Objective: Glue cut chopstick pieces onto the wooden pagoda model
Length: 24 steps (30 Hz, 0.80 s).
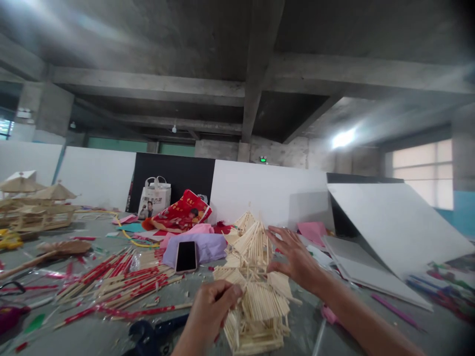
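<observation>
A tiered pagoda model (264,301) built from thin pale wooden sticks stands upright on the table in front of me. My left hand (215,302) is at the left edge of its lower roof, thumb and forefinger pressed together. What sits between those fingertips, if anything, is too small to make out. On the other side, my right hand (295,254) is open, its fingers spread beside the upper tier. Whether its fingertips touch the sticks I cannot tell. Parts of the model's left side are hidden behind my left hand.
Bundles of red-ended sticks (126,282) lie to the left. A phone (186,256) leans on purple cloth (211,248). Dark-blue-handled pliers (158,332) lie near my left wrist. Finished pavilion models (44,212) stand far left. White boards (374,272) lie at right, near a purple pen (397,310).
</observation>
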Each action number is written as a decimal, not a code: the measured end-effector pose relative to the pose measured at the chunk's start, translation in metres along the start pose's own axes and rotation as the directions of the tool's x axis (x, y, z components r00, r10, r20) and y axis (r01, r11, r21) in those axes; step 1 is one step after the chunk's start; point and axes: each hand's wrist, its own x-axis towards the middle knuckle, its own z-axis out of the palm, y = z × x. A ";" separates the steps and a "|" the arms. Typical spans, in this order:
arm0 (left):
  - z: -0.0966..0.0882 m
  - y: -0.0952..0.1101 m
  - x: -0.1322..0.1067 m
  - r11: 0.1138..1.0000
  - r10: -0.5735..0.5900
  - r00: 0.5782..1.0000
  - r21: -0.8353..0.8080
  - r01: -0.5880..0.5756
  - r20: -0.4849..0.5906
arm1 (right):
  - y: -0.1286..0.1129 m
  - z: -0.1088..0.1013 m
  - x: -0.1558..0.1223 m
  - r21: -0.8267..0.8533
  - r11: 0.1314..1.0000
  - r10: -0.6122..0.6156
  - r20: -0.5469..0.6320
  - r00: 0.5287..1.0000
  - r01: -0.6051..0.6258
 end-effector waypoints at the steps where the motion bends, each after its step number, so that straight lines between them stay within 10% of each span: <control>1: -0.001 -0.006 -0.001 1.000 -0.020 1.000 -0.001 0.020 0.007 | 0.001 0.002 0.000 0.000 1.000 0.001 -0.002 1.000 -0.001; 24: -0.005 -0.047 -0.011 0.994 -0.113 0.992 0.016 0.113 0.059 | 0.004 0.013 0.002 0.013 1.000 0.004 0.044 0.999 -0.005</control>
